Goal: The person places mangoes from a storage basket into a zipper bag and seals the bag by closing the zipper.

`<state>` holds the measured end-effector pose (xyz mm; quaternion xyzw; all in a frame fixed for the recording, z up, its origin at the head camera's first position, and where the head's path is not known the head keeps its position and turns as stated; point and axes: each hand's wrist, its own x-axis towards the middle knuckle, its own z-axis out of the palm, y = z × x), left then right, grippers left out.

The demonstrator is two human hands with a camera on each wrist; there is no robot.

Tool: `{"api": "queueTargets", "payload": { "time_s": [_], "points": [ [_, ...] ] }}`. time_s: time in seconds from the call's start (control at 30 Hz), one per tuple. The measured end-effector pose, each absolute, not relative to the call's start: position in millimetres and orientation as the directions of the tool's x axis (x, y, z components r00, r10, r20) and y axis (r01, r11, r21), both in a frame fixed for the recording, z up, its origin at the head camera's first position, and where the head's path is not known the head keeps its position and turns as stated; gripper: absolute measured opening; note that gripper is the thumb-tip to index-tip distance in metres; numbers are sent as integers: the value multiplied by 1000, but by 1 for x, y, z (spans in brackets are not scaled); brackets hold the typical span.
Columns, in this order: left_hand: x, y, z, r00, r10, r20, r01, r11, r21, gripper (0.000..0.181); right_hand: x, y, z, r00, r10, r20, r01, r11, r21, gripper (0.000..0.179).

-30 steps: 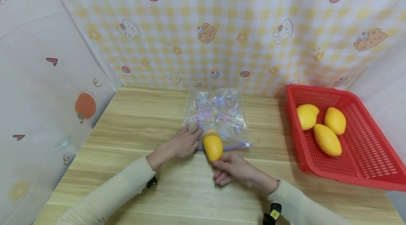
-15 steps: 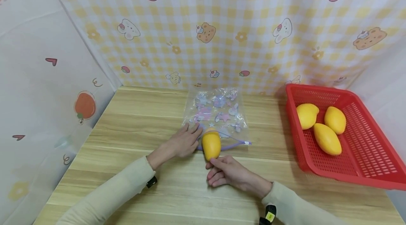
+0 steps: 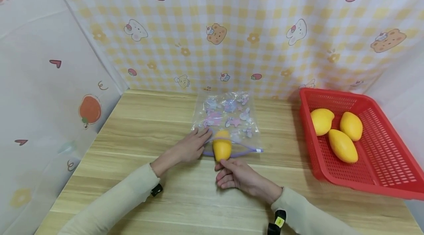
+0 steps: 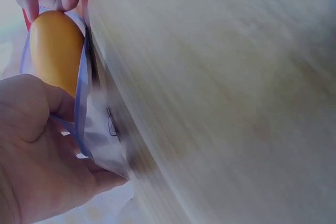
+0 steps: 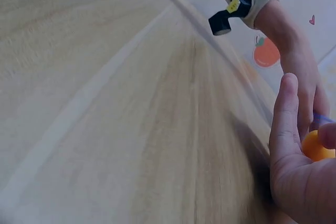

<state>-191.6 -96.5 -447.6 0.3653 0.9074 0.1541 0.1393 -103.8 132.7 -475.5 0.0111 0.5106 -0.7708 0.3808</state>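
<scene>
A clear plastic zip bag (image 3: 246, 117) printed with pastel stars and rabbits lies flat on the table, its purple-edged mouth toward me. My left hand (image 3: 189, 148) holds the mouth's left side; in the left wrist view the thumb (image 4: 59, 100) is at the purple edge and other fingers are partly hidden. A yellow mango (image 3: 222, 150) lies partway inside the mouth, its far end under the upper edge. My right hand (image 3: 243, 178) grips the mango's near end between thumb and fingers. In the right wrist view only a bit of the mango (image 5: 314, 148) shows.
A red plastic basket (image 3: 313, 154) stands on the right of the wooden table (image 3: 142, 113), holding three more mangoes (image 3: 343, 146). A checked curtain (image 3: 185, 14) hangs behind the table, and a white printed sheet (image 3: 43, 91) hangs at the left.
The mango has moved away from me, deeper into the bag's mouth, with my right hand following it forward and slightly left. My left hand stays at the bag; the mouth looks a little wider.
</scene>
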Motion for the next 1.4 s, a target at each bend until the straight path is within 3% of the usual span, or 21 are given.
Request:
{"api": "queueTargets", "payload": {
  "time_s": [0.37,0.9,1.4],
  "points": [
    [-189,-100,-449,-729,676,-113,576,694,432,70,-108,134,-476,-720,-556,-415,590,-177,-787,40],
    [-190,-104,-451,-705,704,-88,612,666,427,75,-109,131,-476,-698,-563,-443,596,-114,-794,37],
    [-189,-108,-450,-704,704,-96,601,661,449,76,-113,122,-474,-689,-581,-434,619,-161,-768,39]
  ]
}}
